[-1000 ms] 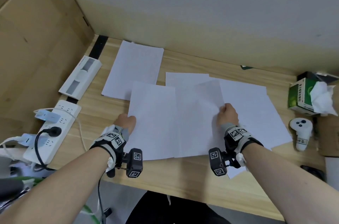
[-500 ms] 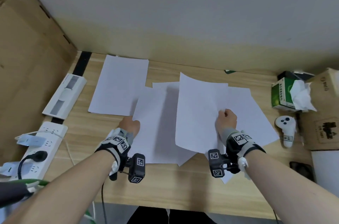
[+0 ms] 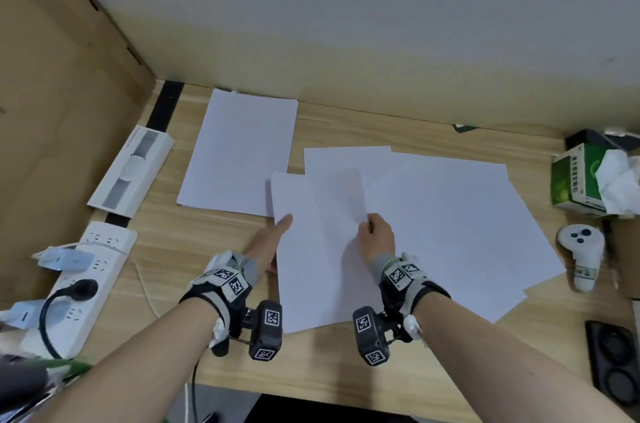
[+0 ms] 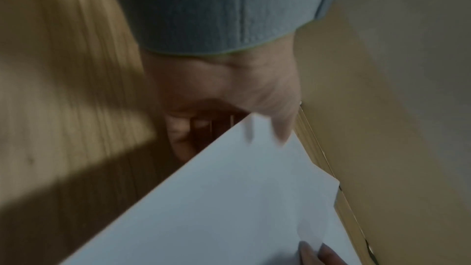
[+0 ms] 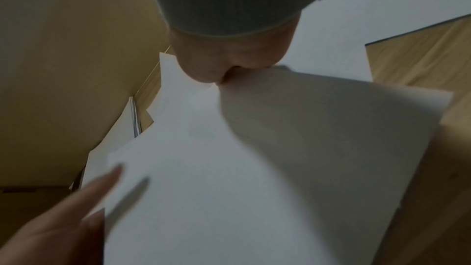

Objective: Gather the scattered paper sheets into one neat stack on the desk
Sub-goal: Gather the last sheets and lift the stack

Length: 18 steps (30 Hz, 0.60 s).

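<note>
Held sheet (image 3: 311, 249) at worktop (image 3: 214, 346) centre, near edge. Left hand (image 3: 268, 246) grips its 9 o'clock edge, thumb on top, fingers beneath. Right hand (image 3: 377, 237) pinches a second sheet (image 3: 450, 235) at its corner, overlapping toward 3 o'clock. Separate sheet stack (image 3: 242, 152) lies flat at 11 o'clock. Power strip (image 3: 79, 284) at 9 o'clock; tissue box (image 3: 571, 177), white controller (image 3: 581, 249) at 3 o'clock.

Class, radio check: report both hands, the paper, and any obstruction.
Left hand holds near sheet. Right hand pinches a sheet edge. Far pile separate, sheets unstacked. Nothing blocking.
</note>
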Available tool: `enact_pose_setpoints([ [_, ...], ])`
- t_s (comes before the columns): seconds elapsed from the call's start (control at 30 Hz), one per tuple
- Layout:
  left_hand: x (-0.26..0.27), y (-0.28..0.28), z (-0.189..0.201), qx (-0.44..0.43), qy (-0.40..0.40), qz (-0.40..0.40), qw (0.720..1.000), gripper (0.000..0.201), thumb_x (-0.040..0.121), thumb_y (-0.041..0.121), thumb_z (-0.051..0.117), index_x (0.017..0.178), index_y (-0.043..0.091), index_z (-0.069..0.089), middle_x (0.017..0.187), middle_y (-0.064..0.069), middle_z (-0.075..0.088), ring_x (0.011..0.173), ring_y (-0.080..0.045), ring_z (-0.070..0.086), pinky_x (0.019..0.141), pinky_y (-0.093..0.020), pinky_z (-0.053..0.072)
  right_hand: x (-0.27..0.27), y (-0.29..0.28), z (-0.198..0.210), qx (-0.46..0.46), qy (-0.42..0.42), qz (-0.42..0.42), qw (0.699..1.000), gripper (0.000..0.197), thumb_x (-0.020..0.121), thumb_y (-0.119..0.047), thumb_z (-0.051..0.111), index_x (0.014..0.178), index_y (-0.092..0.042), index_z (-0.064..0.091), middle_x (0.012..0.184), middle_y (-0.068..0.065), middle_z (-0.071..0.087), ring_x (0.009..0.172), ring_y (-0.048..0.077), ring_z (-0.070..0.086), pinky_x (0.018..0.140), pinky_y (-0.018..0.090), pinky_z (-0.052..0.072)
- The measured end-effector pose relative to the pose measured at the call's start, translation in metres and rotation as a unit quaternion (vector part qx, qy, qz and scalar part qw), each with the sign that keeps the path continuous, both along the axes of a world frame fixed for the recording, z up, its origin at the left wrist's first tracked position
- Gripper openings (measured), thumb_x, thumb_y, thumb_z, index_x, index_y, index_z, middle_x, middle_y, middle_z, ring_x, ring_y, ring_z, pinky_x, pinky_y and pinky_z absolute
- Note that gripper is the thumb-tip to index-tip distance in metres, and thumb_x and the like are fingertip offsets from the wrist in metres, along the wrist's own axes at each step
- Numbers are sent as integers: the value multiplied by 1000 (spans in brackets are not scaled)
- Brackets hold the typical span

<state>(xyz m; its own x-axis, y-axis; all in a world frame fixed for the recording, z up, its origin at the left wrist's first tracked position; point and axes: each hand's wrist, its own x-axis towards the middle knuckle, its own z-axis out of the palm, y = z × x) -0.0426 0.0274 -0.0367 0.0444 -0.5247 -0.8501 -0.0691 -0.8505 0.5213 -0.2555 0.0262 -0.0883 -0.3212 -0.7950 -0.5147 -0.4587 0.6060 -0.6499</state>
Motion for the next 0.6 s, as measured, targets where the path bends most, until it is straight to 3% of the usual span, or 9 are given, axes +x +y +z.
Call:
enact_pose_setpoints([
  [0.03,2,1,-1,-18,-12,-38,999,27,89,33,65,106,12,68,109,-10,72,97,-26,67,89,-38,53,3,-1,1,4,0,3,1000,16,96,-15,39,86,-17,51,75,-4,52,72,24,50,69,33,41],
  [0.1,5,0,-2,-44,-46,-79,995,34,89,13,66,120,1,64,119,-15,67,103,-27,65,94,-36,51,6,-5,5,8,0,7,1000,17,96,-16,41,80,-19,49,72,-4,51,70,24,49,68,33,40],
  [0.17,6,-4,4,-67,-74,-64,993,33,91,9,61,121,-4,61,114,-12,67,95,-25,65,84,-34,54,6,-12,13,11,0,10,1000,17,96,-21,43,81,-23,50,78,-4,56,75,24,52,72,34,43],
  [0.23,12,-13,15,-107,-105,-34,988,28,94,8,55,121,0,59,102,-7,64,84,-20,61,71,-25,48,4,-20,21,4,-3,11,1000,15,96,-26,44,93,-24,58,93,-4,65,87,24,60,83,37,51],
  [0.33,31,-30,27,-137,-163,-27,977,27,96,6,47,119,0,60,86,-7,63,68,-17,57,55,-22,43,0,-36,31,-12,14,60,998,12,96,-27,50,97,-25,62,102,-4,66,97,23,63,88,41,53],
  [0.37,42,-37,27,-138,-183,-25,973,30,96,6,45,121,-2,59,92,-12,66,72,-22,59,59,-24,46,-1,-43,33,-15,32,98,995,11,95,-23,52,99,-26,62,107,-3,63,102,22,61,90,41,52],
  [0.47,68,-59,26,-142,-260,-20,955,33,96,7,42,123,-3,58,114,-24,65,94,-37,63,78,-39,50,-2,-62,38,7,107,239,965,37,88,-9,52,119,-27,60,128,2,49,122,22,46,95,39,48],
  [0.6,85,-76,18,-145,-319,-48,935,31,97,9,43,121,-3,59,115,-24,65,96,-39,63,77,-38,50,1,-80,33,43,183,359,914,62,74,-14,69,131,-29,50,134,1,39,126,24,35,84,34,47],
])
